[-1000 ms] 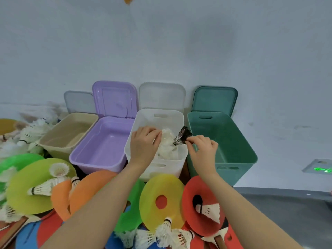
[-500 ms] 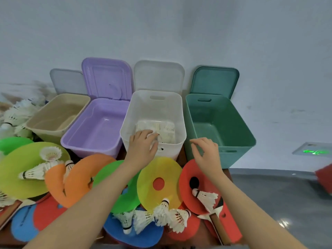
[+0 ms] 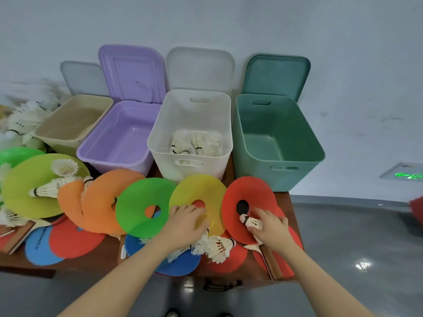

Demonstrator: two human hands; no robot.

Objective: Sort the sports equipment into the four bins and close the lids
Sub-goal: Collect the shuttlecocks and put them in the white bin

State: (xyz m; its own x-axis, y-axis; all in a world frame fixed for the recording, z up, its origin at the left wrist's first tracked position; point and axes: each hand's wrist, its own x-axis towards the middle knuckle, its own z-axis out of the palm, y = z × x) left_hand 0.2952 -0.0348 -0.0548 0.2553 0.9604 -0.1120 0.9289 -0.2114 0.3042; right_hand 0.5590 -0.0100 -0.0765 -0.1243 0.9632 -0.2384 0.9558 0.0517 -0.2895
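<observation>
Both hands are down on the cluttered surface (image 3: 103, 259) in front of the four open bins. The left hand (image 3: 186, 221) lies with fingers spread on the yellow disc (image 3: 206, 191), gripping nothing I can see. The right hand (image 3: 271, 227) pinches a shuttlecock (image 3: 250, 221) lying on the red disc (image 3: 254, 191). More shuttlecocks sit inside the white bin (image 3: 190, 115).

A brown wooden table (image 3: 34, 263) is standing against a pale wall (image 3: 229, 21) — a green-lit floor sign (image 3: 404, 173) is glowing on the glossy grey floor (image 3: 357, 236).
</observation>
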